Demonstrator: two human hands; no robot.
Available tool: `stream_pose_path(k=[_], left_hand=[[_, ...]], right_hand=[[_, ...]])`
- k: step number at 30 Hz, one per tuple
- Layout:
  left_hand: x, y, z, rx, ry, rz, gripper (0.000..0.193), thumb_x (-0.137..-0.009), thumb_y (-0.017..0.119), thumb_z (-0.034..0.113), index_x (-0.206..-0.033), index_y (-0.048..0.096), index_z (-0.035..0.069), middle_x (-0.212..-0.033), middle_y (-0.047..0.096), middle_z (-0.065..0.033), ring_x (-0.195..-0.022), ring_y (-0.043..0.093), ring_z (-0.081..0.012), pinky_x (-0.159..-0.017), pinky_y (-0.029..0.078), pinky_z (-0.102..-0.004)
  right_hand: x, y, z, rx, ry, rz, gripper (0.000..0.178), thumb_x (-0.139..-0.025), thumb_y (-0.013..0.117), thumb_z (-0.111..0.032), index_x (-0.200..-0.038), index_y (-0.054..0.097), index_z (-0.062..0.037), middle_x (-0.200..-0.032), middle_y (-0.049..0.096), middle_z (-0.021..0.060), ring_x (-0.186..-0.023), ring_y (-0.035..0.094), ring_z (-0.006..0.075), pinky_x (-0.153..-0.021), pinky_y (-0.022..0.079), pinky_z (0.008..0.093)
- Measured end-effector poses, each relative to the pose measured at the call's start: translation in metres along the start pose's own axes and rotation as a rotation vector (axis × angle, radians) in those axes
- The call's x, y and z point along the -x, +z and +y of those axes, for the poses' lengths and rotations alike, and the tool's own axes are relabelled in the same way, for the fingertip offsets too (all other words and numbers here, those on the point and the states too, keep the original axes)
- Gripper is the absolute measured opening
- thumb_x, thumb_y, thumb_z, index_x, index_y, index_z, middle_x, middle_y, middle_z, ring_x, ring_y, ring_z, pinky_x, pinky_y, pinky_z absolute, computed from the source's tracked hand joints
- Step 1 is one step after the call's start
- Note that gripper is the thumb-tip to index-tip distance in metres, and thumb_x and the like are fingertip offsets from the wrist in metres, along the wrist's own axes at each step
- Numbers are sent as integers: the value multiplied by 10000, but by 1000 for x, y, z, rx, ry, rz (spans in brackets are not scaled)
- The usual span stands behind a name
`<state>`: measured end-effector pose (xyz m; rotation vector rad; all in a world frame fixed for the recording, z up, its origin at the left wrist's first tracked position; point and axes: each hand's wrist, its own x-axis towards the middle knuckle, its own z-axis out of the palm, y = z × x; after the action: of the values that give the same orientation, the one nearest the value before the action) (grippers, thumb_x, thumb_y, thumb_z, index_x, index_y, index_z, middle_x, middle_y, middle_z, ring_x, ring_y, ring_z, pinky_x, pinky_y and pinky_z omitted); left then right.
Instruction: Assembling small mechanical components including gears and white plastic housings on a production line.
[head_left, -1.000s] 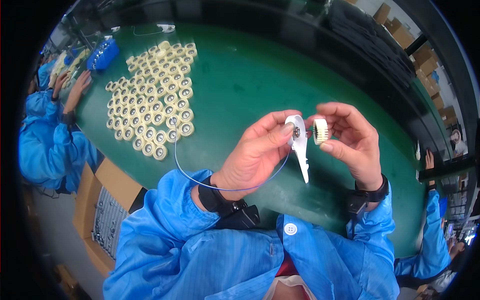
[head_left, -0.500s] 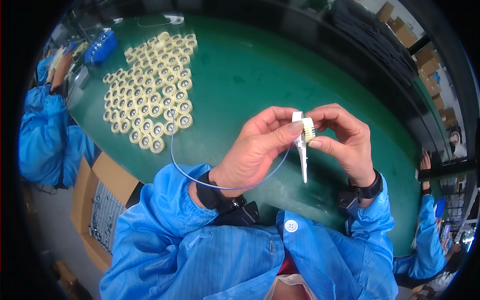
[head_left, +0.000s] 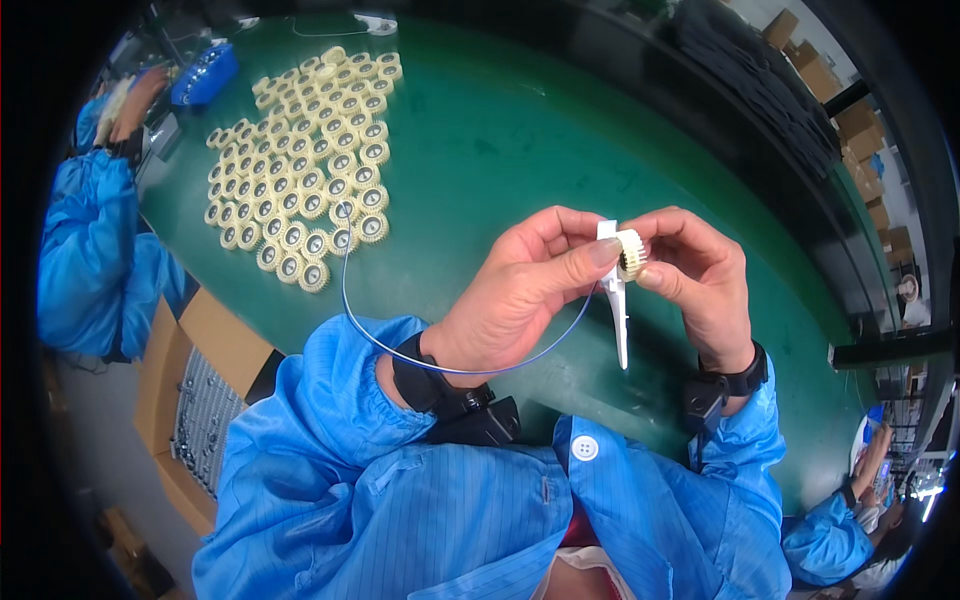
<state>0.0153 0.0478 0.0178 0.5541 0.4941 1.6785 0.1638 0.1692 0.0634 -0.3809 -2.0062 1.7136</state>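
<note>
My left hand [head_left: 515,290] pinches a white plastic piece [head_left: 619,325] between thumb and fingers, its long tapered end pointing down toward me. Against its right side sits a cream toothed gear [head_left: 633,255], gripped at the rim by the thumb and fingers of my right hand [head_left: 708,280]. Whether the gear is joined to the white piece or only touches it, I cannot tell. A thin blue-white cord [head_left: 430,368] runs from near the white piece, loops below my left wrist and reaches up to the gears. Many similar gears with dark centres [head_left: 300,165] lie grouped at the left.
A green table [head_left: 500,150] lies under my hands. At its far left stands a blue bin [head_left: 205,75], near a co-worker's sleeve [head_left: 90,235]. An open cardboard box [head_left: 225,345] with metal parts is at lower left. Another co-worker's arm [head_left: 830,540] shows at lower right.
Both hands, with the gear and white piece, have shifted slightly right. The gear has tilted in my right fingers. The co-worker's arm at the right has moved lower.
</note>
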Motion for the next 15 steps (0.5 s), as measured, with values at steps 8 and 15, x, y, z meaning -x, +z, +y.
stream_pose_path(k=[8, 15], left_hand=[[2, 4, 1, 0, -14, 8, 294, -924, 623, 166, -1137, 527, -11, -1084, 612, -101, -1006, 592, -158, -910, 470, -302], [3, -2, 2, -55, -98, -86, 310, -942, 590, 178, -1189, 523, 2, -1096, 595, -87, -996, 589, -169, -908, 473, -313]], right_hand=[[1, 2, 0, 87, -53, 18, 274, -772, 759, -81, -1011, 654, 0, -948, 634, 60, -860, 594, 135, -768, 473, 276], [6, 2, -11, 579, -379, -37, 291, -706, 802, -108, -940, 664, -3, -921, 636, 86, -859, 611, 180, -759, 482, 309]])
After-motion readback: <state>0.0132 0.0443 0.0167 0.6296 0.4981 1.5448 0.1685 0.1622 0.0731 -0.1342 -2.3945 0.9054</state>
